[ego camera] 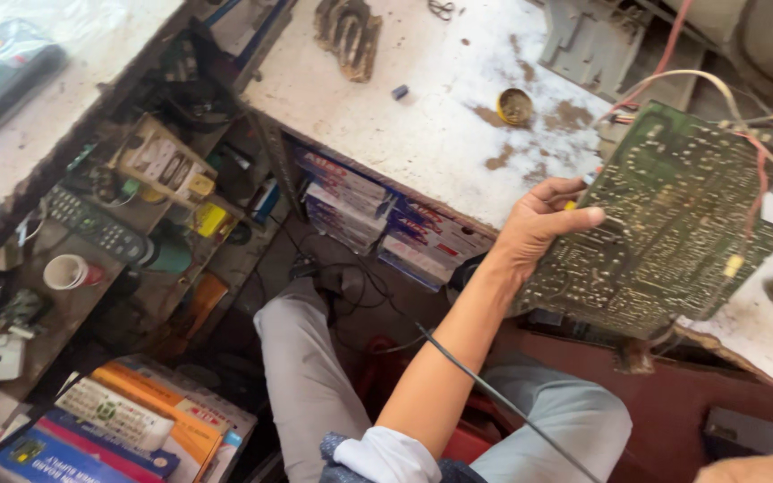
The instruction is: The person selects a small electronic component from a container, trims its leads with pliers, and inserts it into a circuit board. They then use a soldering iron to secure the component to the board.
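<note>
In the head view, the left hand [534,234] gripped the green circuit board [664,224] by its edge, fingers [574,217] closed on it, tilted solder-side up over the counter [422,116] edge, wires [744,107] attached. The right hand was hardly visible.

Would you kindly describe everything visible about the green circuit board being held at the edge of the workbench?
The green circuit board is large, roughly rectangular with a notched lower right corner. Its solder side faces up, dense with pale tracks and joints, looking dusty. It sits tilted over the white, stained workbench. The left hand grips its left edge, thumb on top. Red, yellow and white wires run across its upper right side.
</note>
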